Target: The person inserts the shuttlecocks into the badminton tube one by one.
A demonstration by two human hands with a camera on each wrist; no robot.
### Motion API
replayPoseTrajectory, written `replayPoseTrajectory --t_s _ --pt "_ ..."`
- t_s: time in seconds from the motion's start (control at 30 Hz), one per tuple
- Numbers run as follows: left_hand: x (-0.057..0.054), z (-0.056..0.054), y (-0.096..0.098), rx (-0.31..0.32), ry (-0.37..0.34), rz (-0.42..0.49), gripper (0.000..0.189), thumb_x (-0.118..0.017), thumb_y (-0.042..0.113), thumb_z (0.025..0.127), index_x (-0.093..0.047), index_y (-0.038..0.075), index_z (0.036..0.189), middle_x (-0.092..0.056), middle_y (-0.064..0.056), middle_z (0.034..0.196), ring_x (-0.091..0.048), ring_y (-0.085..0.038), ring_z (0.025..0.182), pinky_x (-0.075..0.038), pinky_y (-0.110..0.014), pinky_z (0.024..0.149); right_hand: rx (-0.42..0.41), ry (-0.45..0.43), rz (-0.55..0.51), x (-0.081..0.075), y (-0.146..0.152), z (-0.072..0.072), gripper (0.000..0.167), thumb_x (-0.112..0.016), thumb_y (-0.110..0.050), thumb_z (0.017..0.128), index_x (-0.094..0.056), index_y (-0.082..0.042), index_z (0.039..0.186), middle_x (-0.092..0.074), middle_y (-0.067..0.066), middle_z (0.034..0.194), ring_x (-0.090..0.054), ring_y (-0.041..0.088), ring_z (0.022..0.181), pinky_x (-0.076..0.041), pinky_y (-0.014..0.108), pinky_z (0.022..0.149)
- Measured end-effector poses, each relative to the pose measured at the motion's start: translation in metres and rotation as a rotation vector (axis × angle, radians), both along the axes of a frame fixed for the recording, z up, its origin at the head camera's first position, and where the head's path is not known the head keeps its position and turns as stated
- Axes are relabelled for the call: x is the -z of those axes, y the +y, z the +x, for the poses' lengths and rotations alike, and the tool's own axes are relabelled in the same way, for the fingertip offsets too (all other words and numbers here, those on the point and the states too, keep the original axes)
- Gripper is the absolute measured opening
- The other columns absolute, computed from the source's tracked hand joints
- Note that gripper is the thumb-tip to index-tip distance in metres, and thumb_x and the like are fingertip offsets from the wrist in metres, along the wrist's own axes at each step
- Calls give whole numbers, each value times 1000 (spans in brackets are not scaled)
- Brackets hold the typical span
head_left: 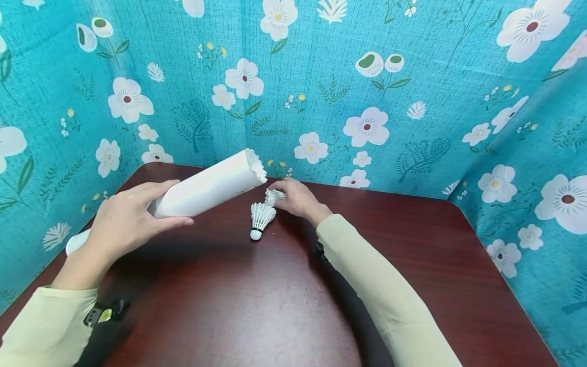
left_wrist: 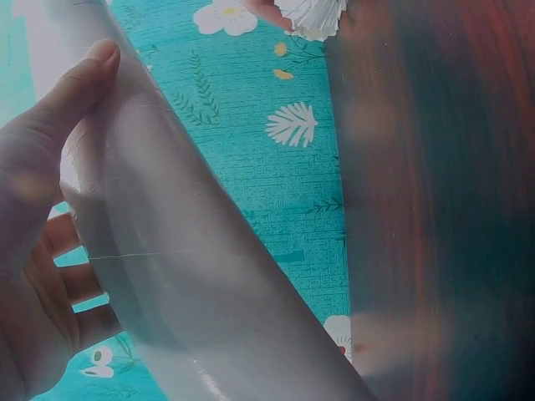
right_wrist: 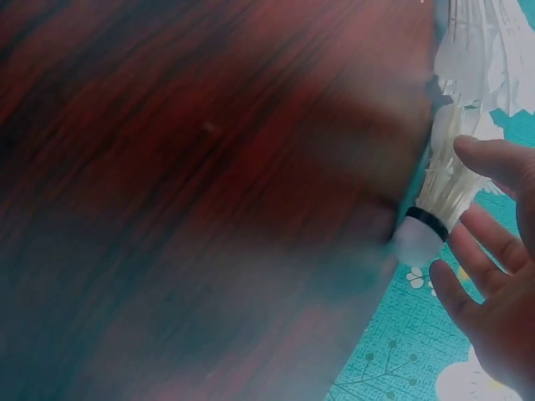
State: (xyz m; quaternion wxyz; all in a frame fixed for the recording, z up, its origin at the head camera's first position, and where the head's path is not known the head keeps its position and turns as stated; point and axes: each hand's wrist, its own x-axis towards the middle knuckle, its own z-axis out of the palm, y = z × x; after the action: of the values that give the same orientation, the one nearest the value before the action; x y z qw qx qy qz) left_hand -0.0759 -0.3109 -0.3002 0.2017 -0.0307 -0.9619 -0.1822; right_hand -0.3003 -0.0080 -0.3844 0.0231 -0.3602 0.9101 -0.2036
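Note:
My left hand [head_left: 124, 219] grips a long white shuttlecock tube [head_left: 211, 183], tilted with its mouth up to the right. White feather edges show at that mouth. In the left wrist view the thumb lies along one side of the tube [left_wrist: 175, 225], with fingers round the other. At the back of the table, my right hand [head_left: 300, 199] holds a white shuttlecock [right_wrist: 439, 192] between thumb and fingers, over its feathers; its cork has a black band. Another shuttlecock [head_left: 262, 218] lies on the table just left of it, cork toward me.
The dark red-brown table [head_left: 238, 306] has rounded back corners. A turquoise flowered cloth [head_left: 293, 92] hangs close behind its back edge and along both sides. A black strap device [head_left: 107, 312] sits at the left wrist.

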Motion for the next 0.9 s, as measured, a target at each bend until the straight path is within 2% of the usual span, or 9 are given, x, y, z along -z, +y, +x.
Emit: replayPoseTrajectory --t_s 0.2,0.47,0.7,0.9 --pt "1 -1 1 3 8 -5 84 -86 63 67 -62 23 137 -66 -12 125 -59 -32 105 -47 -60 75 22 -26 19 3 1 -1 42 -75 -17 90 -66 -19 131 -64 6 119 -59 21 110 -48 38 94" --pt "2 -3 3 7 -2 4 86 -86 62 67 -61 21 139 -65 -14 127 -58 -35 108 -46 -64 77 23 0 7 6 7 -3 41 -75 -17 90 -65 -20 131 -64 4 116 -59 19 105 -49 38 91" --pt "3 -6 7 20 13 -11 85 -86 62 67 -63 21 137 -66 -13 125 -59 -33 105 -48 -60 75 41 22 -51 5 20 -2 40 -76 -19 90 -66 -18 129 -63 4 114 -58 19 103 -48 38 90" --pt "5 -8 9 23 30 -24 83 -86 63 67 -64 23 136 -67 -11 124 -61 -29 102 -48 -56 71 36 42 -104 -1 32 4 40 -76 -20 90 -66 -18 129 -63 4 112 -60 23 102 -48 39 90"
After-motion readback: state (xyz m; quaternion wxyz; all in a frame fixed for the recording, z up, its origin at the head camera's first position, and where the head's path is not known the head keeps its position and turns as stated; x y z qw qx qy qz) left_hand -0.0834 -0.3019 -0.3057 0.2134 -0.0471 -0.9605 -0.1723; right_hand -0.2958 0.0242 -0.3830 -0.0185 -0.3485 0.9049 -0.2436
